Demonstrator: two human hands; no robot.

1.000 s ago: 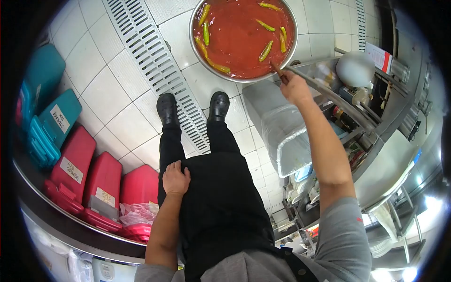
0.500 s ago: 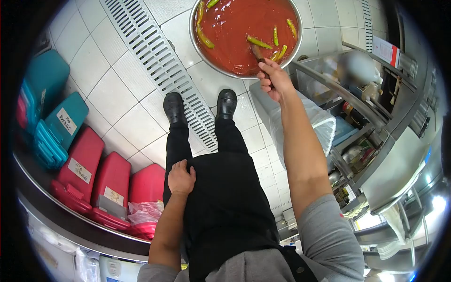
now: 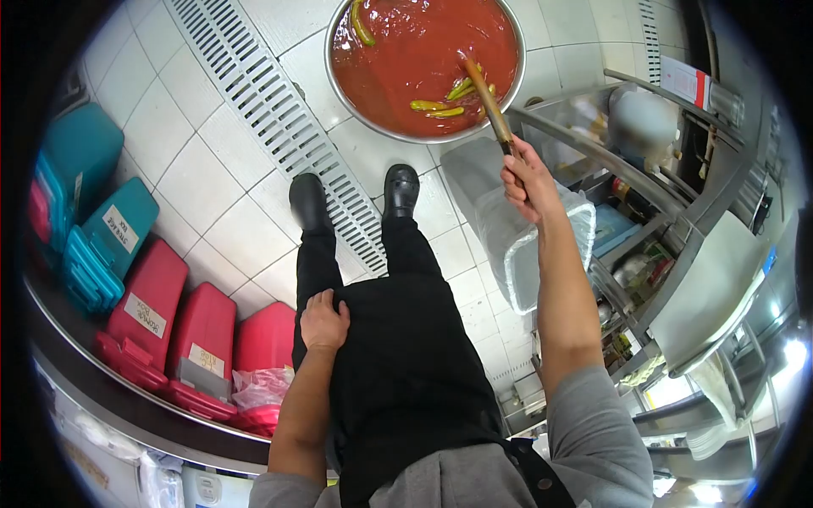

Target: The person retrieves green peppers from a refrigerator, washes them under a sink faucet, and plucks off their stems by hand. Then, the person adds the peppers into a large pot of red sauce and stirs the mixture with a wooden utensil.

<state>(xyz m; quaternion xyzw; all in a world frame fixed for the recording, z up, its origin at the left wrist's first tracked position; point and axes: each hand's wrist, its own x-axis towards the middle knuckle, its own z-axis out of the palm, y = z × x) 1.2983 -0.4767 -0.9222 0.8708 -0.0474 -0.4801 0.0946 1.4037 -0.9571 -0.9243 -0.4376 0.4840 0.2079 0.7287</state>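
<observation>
My right hand point(image 3: 528, 179) is wrapped round the end of a long wooden paddle point(image 3: 488, 98). The paddle slants down into red sauce point(image 3: 398, 72), which hides its lower end. A wide metal pot point(image 3: 383, 129) on the floor holds the sauce, and several green peppers point(image 3: 437, 108) float in it, most of them close to the paddle. One more pepper point(image 3: 362, 25) lies by the pot's left wall. My left hand point(image 3: 325, 322) rests on my thigh against the black apron point(image 3: 398, 364), its fingers stretched out and holding nothing.
A lined waste bin point(image 3: 518, 254) stands below my right forearm. Metal shelving point(image 3: 610, 152) with containers runs along the right. A floor drain grate point(image 3: 262, 102) passes left of the pot and under my shoes. Teal bins point(image 3: 127, 212) and red bins point(image 3: 152, 296) line the left.
My right hand has drawn back toward me and right, lifting more of the paddle out of the sauce. Several peppers have shifted toward the pot's near side. My left hand stays put.
</observation>
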